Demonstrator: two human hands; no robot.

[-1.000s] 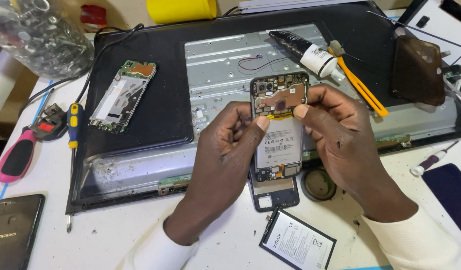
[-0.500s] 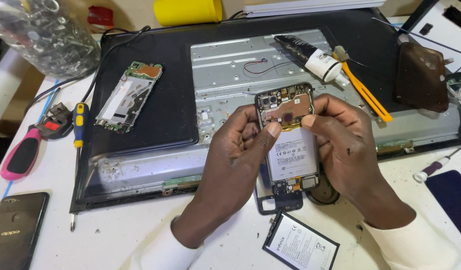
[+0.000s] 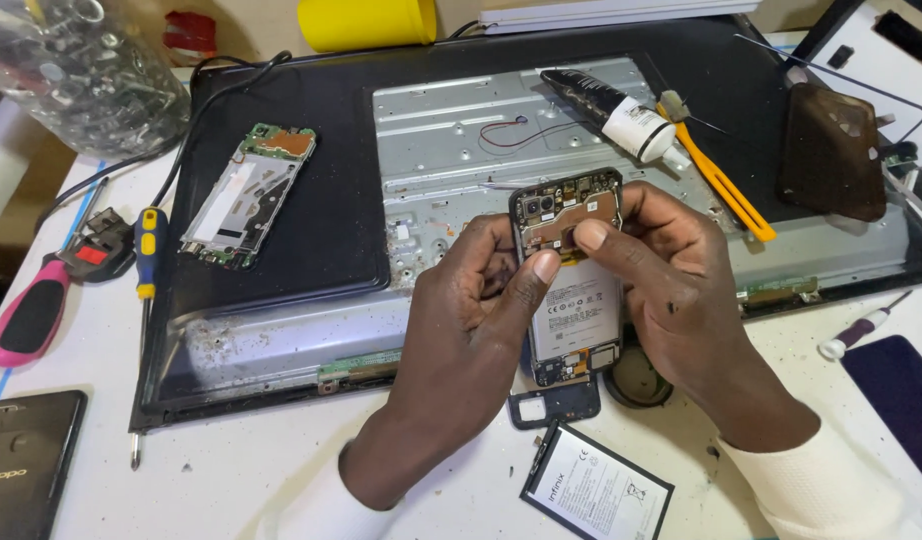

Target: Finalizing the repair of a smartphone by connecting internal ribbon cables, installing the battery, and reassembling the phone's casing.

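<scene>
An opened phone with its back cover off is held upright between both hands, showing its circuit board at the top and a white battery below. My left hand grips its left edge, thumb pressed on the board's lower edge. My right hand holds the right side, its thumb tip beside the left thumb on the board. A loose white battery lies on the table below the hands.
A dismantled flat screen panel with a metal back plate covers the table. A second stripped phone frame lies on it. Screwdrivers and a black phone lie at left; a yellow tool, glue tube and brown case at right.
The view has shifted slightly. Both thumbs have slid a little on the phone's board; the phone stays held between the hands.
</scene>
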